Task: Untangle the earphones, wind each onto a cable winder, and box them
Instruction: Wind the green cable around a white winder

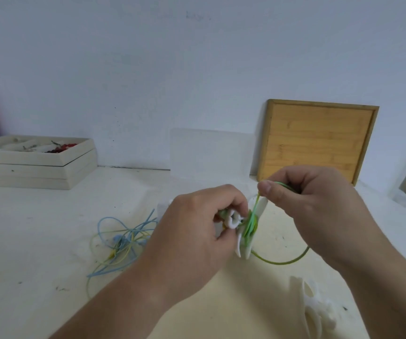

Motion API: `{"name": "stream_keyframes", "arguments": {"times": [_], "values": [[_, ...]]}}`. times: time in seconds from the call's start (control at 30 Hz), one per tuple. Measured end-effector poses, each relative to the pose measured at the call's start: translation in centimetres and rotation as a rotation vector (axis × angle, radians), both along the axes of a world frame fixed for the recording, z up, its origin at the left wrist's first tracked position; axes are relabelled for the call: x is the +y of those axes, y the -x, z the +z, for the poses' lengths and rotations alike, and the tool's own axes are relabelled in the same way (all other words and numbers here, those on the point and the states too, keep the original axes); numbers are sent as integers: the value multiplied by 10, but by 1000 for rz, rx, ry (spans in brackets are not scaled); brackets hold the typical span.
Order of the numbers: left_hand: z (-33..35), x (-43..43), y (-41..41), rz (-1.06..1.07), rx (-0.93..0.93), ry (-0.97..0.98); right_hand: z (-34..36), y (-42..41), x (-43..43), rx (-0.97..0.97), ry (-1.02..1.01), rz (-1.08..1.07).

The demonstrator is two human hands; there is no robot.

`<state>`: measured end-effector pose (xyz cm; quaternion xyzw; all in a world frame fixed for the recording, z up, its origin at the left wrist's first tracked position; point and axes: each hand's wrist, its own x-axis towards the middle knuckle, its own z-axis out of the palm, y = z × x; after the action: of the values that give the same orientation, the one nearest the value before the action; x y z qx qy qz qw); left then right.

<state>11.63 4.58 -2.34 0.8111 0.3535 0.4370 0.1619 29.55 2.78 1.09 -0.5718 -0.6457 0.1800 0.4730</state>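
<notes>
Pale surface, left: open box holds red bits; left hand grips winder, right hand pinches green cord.

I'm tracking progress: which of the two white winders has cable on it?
The winder held in the left hand, wrapped with green cable that the right hand pinches; the other winder lies bare on the table, lower right.

Plain workroom — scuffed white table, blank wall, stacked wooden trays, bamboo board
</notes>
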Motion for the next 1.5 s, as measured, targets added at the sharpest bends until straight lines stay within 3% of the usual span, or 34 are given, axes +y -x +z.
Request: {"name": "stream_keyframes", "arguments": {"times": [0.3,0.37,0.5,0.83,1.07,1.23,1.5], "values": [[-5,7,-4,-230,-380,329,-10,-10,13,438,232,182],[-4,7,-4,-228,-435,343,-13,-9,16,427,287,197],[-2,9,-4,-132,-524,278,-20,0,14,222,396,324],[-8,14,0,182,-384,150,-12,7,1,-217,424,519],[-8,13,1,315,-14,-162,-8,6,-4,-190,331,581],[-7,12,5,239,144,-208,-3,-2,-2,-133,213,424],[-2,5,3,65,27,-82,-3,-3,3,-51,7,-30]]}}
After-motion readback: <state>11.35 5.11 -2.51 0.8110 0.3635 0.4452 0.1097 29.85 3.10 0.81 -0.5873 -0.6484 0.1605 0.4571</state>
